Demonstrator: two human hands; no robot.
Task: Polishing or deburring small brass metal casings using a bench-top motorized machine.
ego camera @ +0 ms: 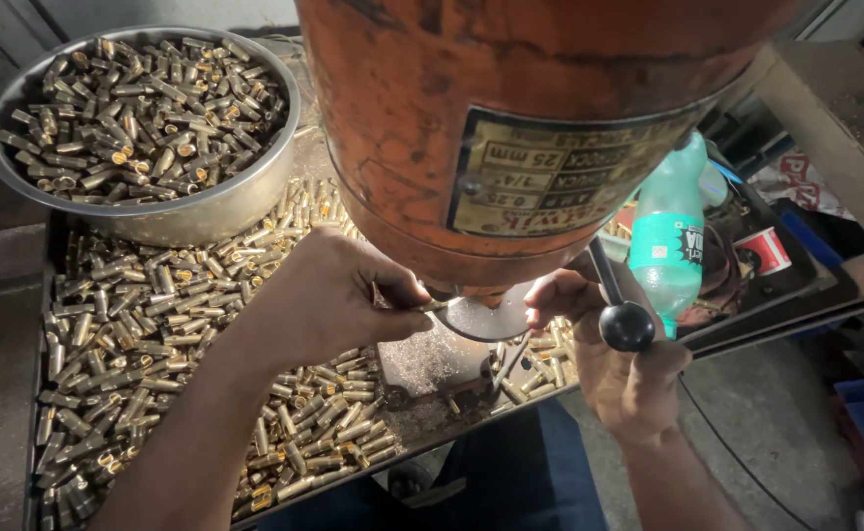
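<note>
A small brass piece (439, 306) sits pinched between the thumb and fingertips of the left hand (338, 295), which holds it just under the nose of the orange machine (471, 128), beside the round metal disc (486, 320) at the machine's base. The fingers of that hand are curled tight around the piece, with only its tip showing.

The right hand (614, 359) is on the other side of the disc. Its fingers are bent and close to the black lever (609, 285) with its round black knob (626, 326); the knob lies against the hand, but whether the fingers really grip the lever or something smaller below cannot be told.

Under both hands lies a dark tray (48, 256) strewn with many brass pieces (137, 324), loose and lying in all directions. At the back left of the tray stands a steel bowl (206, 211) heaped with more of the same pieces. To the right of the machine stands a green plastic bottle (670, 236), and further right a red and white paper cup (766, 251).
</note>
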